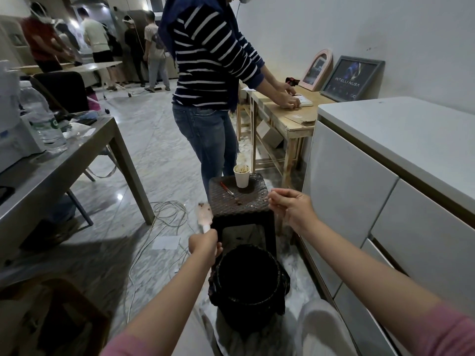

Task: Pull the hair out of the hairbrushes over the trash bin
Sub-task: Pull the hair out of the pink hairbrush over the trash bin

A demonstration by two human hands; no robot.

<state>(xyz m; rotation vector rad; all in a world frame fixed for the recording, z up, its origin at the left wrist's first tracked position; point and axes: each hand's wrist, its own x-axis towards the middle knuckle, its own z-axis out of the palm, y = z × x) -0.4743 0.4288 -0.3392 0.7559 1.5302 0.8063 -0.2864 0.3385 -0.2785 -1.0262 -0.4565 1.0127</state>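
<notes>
My left hand (204, 246) grips the white handle of a pale pink hairbrush (204, 214), held upright just left of the stool, with dark hair caught in its bristles. My right hand (289, 205) hovers over the stool's right edge, fingers pinched together; whether a strand is between them I cannot tell. The black trash bin (248, 283) stands on the floor between my knees, below both hands, dark inside. On the dark woven stool (240, 199) stand a white paper cup (241, 176) and a thin red-handled tool (227, 190) with a clump of hair at its tip.
A person in a striped top (208, 60) stands right behind the stool at a wooden table (290, 116). White cabinets (385, 188) run along my right. A grey table (64, 160) with bottles is on my left, cables (164, 214) lie on the floor.
</notes>
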